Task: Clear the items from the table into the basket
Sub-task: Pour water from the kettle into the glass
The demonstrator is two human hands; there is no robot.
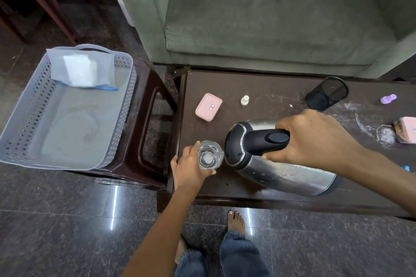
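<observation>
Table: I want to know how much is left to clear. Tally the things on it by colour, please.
Pink: 2, lidded box and block at the right edge
White: 1, small cap
Black: 1, mesh cup
Purple: 1, small piece
Clear: 1, glass in the left hand
Steel: 1, kettle in the right hand
Total: 7, plus a see-through bit too blurred to name

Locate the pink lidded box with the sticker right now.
In the head view the pink box lies on the left part of the dark table, beyond the glass that the left hand holds, with a small white bottle just to its right.
</observation>
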